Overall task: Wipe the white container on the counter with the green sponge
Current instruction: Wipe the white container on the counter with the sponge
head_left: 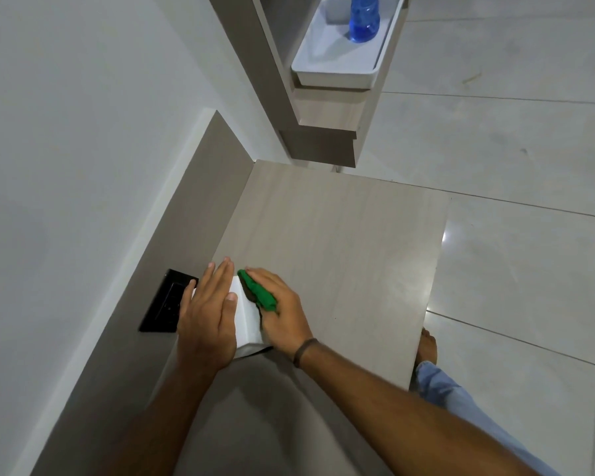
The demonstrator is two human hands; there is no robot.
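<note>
A white container stands on the pale wood counter, near its back panel. My left hand lies flat over the container's top and left side, fingers stretched out, holding it steady. My right hand presses a green sponge against the container's right face. Most of the sponge is under my fingers; only its upper green edge and a dark underside show. Much of the container is hidden by both hands.
A black socket plate sits in the back panel just left of my left hand. Farther off, a shelf unit holds a white tray with a blue bottle. Tiled floor and my bare foot lie right of the counter's edge.
</note>
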